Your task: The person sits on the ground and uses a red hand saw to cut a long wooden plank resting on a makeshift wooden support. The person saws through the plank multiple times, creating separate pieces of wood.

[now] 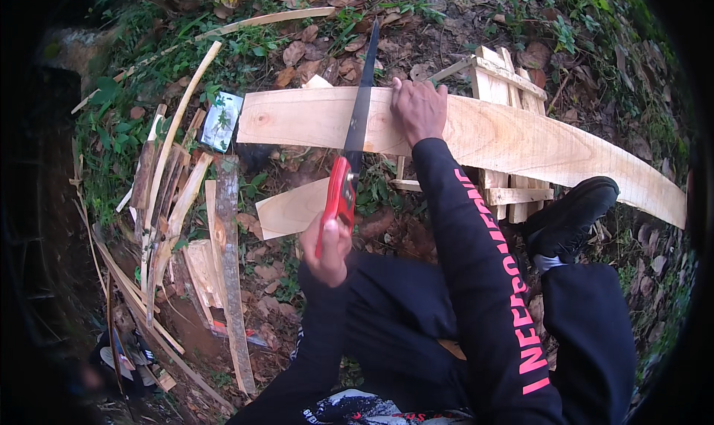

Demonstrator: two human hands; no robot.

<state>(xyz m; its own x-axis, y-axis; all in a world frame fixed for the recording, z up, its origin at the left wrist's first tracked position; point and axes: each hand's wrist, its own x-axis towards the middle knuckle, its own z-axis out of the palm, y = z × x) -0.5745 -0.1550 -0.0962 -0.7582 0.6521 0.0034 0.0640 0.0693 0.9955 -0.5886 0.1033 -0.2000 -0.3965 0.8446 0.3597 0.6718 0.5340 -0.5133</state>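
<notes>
My left hand (pixel 327 250) grips the red handle of a handsaw (pixel 357 120). Its dark blade lies across a long pale wooden plank (pixel 297 116) and points away from me. My right hand (pixel 419 109) presses flat on the plank's top, just right of the blade. The plank runs from centre left to the far right and rests on a small slatted wooden frame (pixel 494 79). My black shoe (pixel 573 209) stands on the frame's near side, under the plank's edge.
A cut-off piece of board (pixel 290 209) lies on the ground below the plank. Several thin wood strips and offcuts (pixel 175 202) are piled at the left. A shiny foil packet (pixel 221 120) lies near the plank's left end. Dry leaves and weeds cover the soil.
</notes>
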